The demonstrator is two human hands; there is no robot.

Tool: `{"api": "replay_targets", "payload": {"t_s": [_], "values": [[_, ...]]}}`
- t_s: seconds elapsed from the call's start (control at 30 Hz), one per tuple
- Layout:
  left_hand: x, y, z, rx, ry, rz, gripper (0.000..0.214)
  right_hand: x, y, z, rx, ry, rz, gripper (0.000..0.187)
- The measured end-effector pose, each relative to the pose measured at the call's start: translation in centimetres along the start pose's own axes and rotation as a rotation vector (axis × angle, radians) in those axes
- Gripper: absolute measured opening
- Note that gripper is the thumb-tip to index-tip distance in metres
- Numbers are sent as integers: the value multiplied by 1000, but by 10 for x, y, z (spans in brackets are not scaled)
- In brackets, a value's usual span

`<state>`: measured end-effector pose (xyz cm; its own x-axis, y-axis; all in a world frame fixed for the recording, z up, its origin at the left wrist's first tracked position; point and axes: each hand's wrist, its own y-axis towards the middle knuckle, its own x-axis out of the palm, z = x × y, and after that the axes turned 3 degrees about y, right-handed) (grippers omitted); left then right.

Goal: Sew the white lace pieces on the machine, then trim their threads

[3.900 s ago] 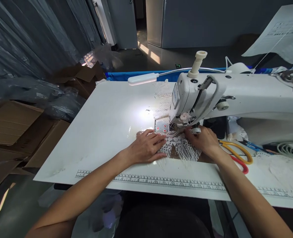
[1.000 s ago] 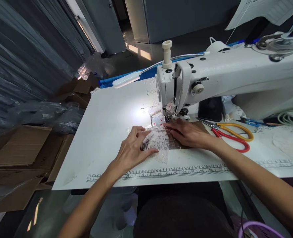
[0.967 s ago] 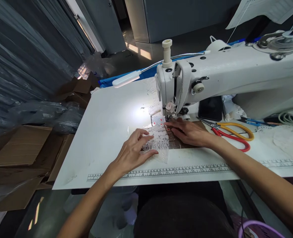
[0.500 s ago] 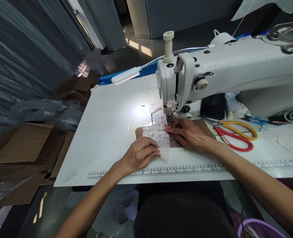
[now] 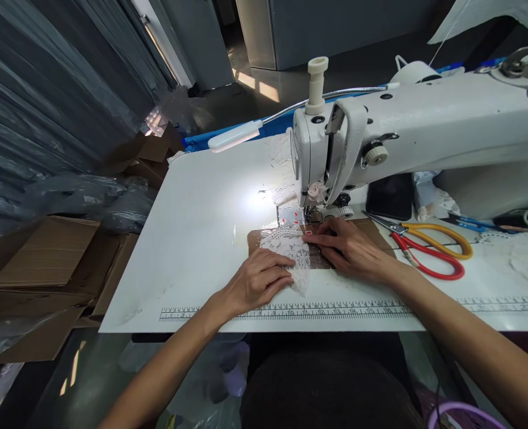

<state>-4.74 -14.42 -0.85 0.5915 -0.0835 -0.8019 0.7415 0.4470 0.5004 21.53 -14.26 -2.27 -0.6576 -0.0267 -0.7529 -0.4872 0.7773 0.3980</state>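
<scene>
White lace piece (image 5: 291, 253) at sewing machine (image 5: 380, 143) needle; left hand (image 5: 257, 280) curled, gripping lace edge; right hand (image 5: 351, 250) flat, fingers extended, pressing.

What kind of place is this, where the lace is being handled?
Probably a sewing workshop. A white industrial sewing machine stands on a table with a printed ruler, both hands hold lace at the needle, scissors lie nearby, and cardboard boxes are stacked beside.
</scene>
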Motion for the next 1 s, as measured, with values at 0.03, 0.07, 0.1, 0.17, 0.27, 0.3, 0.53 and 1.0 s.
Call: {"api": "replay_targets", "payload": {"t_s": [0.03, 0.07, 0.1, 0.17, 0.27, 0.3, 0.53, 1.0], "values": [[0, 0, 0, 0, -2, 3, 4, -1, 0, 0, 16, 19, 1, 37], [0, 0, 0, 0, -3, 3, 4, -2, 1, -1, 38, 42, 4, 38], [0, 0, 0, -1, -4, 2, 4, -3, 1, -1, 64, 69, 8, 39], [0, 0, 0, -5, -5, -3, 4, -5, 3, -2, 104, 119, 21, 40], [0, 0, 0, -6, -11, -3, 5, -7, 4, -3, 104, 152, 36, 40], [0, 0, 0, -6, -12, -3, 6, -8, 5, -3, 97, 153, 39, 40], [0, 1, -2, 11, -12, 2, 10, -8, 0, -6, 64, 94, -47, 38], [-11, 14, -6, 2, 147, 29, 36, -6, -5, -12, 10, -48, -150, 37]]}}
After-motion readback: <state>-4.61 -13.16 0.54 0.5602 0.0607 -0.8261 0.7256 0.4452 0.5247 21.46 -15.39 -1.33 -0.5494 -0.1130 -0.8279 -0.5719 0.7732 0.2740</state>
